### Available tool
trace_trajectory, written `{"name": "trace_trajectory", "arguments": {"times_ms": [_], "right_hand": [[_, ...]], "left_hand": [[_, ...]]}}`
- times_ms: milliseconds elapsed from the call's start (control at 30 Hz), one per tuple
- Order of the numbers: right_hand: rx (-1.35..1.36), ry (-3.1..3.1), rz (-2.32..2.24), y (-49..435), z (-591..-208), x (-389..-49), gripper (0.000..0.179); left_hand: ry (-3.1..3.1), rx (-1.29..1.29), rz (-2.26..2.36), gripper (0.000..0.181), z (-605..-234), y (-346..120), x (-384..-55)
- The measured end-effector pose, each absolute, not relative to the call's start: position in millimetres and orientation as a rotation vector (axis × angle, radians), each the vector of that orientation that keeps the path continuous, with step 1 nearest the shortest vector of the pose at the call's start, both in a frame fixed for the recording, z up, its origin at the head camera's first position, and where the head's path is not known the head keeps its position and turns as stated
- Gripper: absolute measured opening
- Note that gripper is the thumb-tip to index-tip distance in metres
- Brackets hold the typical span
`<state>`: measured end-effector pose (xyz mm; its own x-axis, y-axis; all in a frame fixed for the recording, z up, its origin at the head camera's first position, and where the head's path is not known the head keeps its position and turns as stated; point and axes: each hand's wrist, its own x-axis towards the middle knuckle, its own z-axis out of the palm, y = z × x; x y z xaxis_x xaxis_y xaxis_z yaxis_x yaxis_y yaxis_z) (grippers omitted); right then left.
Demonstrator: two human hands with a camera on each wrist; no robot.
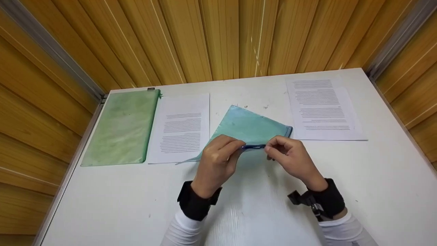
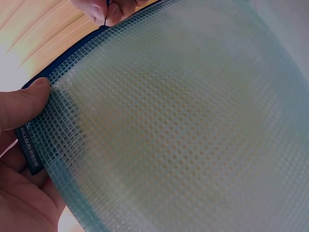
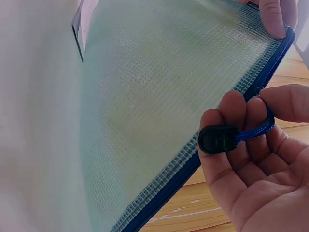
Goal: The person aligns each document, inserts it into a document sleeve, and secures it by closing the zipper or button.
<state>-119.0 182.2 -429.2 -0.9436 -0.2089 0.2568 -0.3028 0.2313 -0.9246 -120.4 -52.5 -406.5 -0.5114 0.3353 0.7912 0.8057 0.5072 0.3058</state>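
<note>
A blue-green mesh zipper pouch [image 1: 251, 122] is held tilted above the white table, its dark blue zipper edge toward the person. My left hand [image 1: 216, 162] grips one corner, thumb on the mesh beside a dark label [image 2: 30, 150]. Farther along the same edge, my right hand [image 1: 293, 155] pinches the zipper slider between thumb and fingers. From it a blue cord pull [image 3: 258, 129] loops over the curled fingers and ends in a black tab [image 3: 218, 139]. The zipper looks closed between the two hands in the right wrist view; whether the pouch holds anything is unclear.
On the table's left lies a green zipper pouch [image 1: 121, 128]. Beside it is a printed sheet [image 1: 182, 133], partly under the held pouch's corner. More printed sheets [image 1: 322, 109] overlap at the right. Wood-patterned panels [image 1: 218, 41] stand behind the white table [image 1: 259, 212].
</note>
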Motion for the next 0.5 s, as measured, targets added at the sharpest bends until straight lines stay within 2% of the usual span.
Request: {"name": "trace_trajectory", "arguments": {"times_ms": [500], "right_hand": [[0.507, -2.397, 1.807, 181.4, -426.6, -117.1, 0.011]], "left_hand": [[-2.056, -0.927, -0.944, 0.010, -403.8, -53.9, -119.2]]}}
